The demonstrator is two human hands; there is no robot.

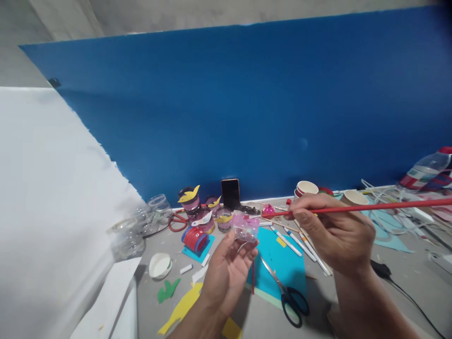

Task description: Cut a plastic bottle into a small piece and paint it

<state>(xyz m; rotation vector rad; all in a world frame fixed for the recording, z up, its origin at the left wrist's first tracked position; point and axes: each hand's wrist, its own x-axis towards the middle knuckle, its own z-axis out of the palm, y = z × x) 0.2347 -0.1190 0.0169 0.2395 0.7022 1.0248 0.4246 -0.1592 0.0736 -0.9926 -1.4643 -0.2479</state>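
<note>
My left hand (pixel 228 278), palm up, grips a small clear plastic cup (pixel 245 228) with pink paint on its upper part. My right hand (pixel 328 230) pinches a long red paintbrush (pixel 384 206), held nearly level. The brush tip is close to the cup's right side; whether they touch I cannot tell. Just behind the tip is a bright pink blob of paint (pixel 268 209). Beneath my hands lie a blue paper sheet (pixel 282 268) and black-handled scissors (pixel 294 303).
Painted cups with yellow paper shapes (pixel 189 195) stand behind, beside an upright phone (pixel 230 193). Clear plastic cups (pixel 130 230) are at left, near a red wrapped roll (pixel 195 239). Several markers (pixel 291 242), paper cups (pixel 306 188) and a bottle (pixel 425 170) are at right.
</note>
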